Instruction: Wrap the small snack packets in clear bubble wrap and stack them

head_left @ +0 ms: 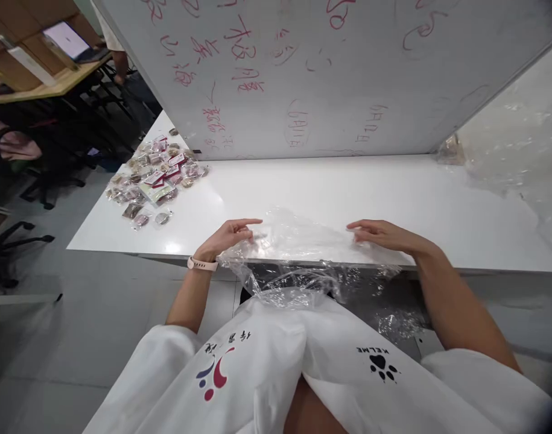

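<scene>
A sheet of crinkled clear plastic film (298,232) lies across the front edge of the white table, and its lower part hangs down towards my lap. On its left side, my left hand (233,235) has the index finger stretched out, with the thumb and other fingers closed at the film's edge. My right hand (377,234) mirrors this at the right side, index finger pointing inward and the fingers below it closed on the plastic. Between the two hands the film is spread fairly flat. A pale wristband (202,264) is on my left wrist.
Many small clear-wrapped packets (155,175) are heaped on the left of the white table (438,205). A whiteboard (276,78) with red writing stands along its back. Bulky clear plastic (520,138) covers the right end. A person stands behind at left, near a laptop (70,41).
</scene>
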Motion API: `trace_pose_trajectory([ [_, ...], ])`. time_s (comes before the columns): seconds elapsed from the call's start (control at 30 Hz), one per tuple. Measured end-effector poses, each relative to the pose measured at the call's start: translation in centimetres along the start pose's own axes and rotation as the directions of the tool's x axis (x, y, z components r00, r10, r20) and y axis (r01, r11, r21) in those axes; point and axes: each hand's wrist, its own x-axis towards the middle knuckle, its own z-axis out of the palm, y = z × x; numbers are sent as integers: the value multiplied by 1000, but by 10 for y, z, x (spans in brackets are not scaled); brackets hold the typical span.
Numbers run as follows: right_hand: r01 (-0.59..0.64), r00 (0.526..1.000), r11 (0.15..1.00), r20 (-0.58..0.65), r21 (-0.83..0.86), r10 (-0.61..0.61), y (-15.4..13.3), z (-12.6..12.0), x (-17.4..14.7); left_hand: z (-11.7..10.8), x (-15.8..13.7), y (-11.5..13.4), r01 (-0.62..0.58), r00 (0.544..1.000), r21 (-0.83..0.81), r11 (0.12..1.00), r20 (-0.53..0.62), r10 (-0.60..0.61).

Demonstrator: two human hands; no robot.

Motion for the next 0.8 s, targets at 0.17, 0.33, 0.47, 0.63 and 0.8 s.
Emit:
trace_pose_trajectory([
  [0.17, 81, 995, 965, -39, -251, -94, -29, 24, 40, -15, 4, 11, -39, 998, 148, 988, 44, 33],
  [0.33, 137, 914, 983, -367, -125, -174, -24, 41, 52, -54, 10, -9, 72, 990, 353, 933, -138, -24],
  [0.47, 152, 637, 983, -771, 105, -17, -18, 46, 49, -72, 50, 13, 124, 909, 564, 816, -395, 135],
  [0.63, -37, 837, 956, -514, 289, 188, -7, 50, 27, -22, 88, 56, 3, 731, 804, 595, -408, 547],
  [0.8, -132, 908, 849, -280, 512, 310, -2, 22, 24, 72, 68, 12, -271, 922, 760, 591, 29, 385],
])
